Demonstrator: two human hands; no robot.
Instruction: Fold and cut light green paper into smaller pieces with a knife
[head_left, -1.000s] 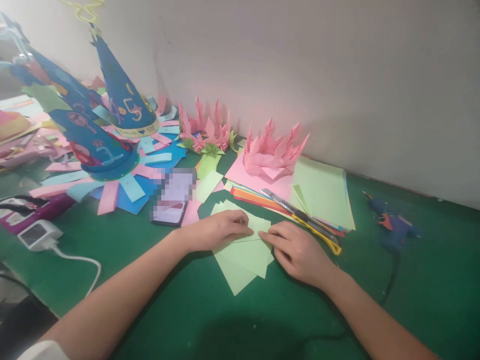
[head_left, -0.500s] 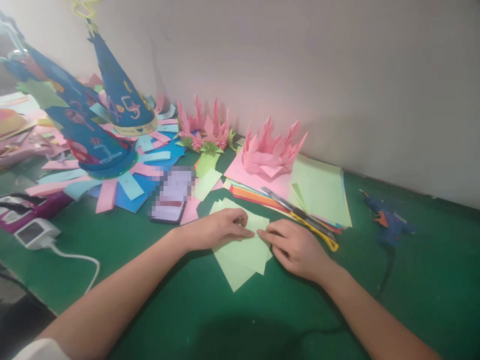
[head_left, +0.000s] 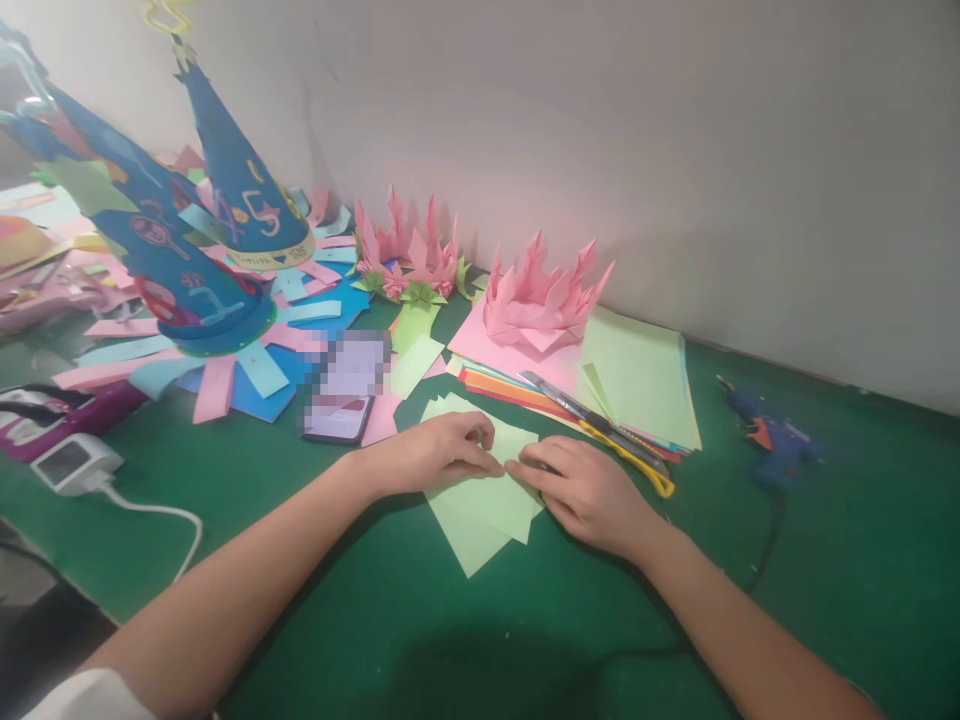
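Several light green paper squares [head_left: 480,510] lie fanned out on the green tabletop in front of me. My left hand [head_left: 442,452] has its thumb and fingers curled over the top sheet, gripping it near the middle. Opposite it, my right hand [head_left: 589,490] holds the same paper by its right side, index fingertip almost meeting my left fingers. What lies under the fingertips is partly hidden. Just beyond my right hand, a box cutter [head_left: 555,397] and yellow-handled scissors [head_left: 660,483] rest on a stack of coloured paper [head_left: 645,370].
A pink folded-paper crown [head_left: 540,310] stands on the stack, with another crown [head_left: 409,260] behind. Left are a phone [head_left: 345,390], blue cone hats [head_left: 247,190], a purple power strip [head_left: 67,420] and a white charger [head_left: 75,465]. A blue glue gun [head_left: 776,435] lies right.
My right index fingertip has slid slightly left along the paper, closer to my left fingers. My left hand has hardly moved. The view has shifted a little.
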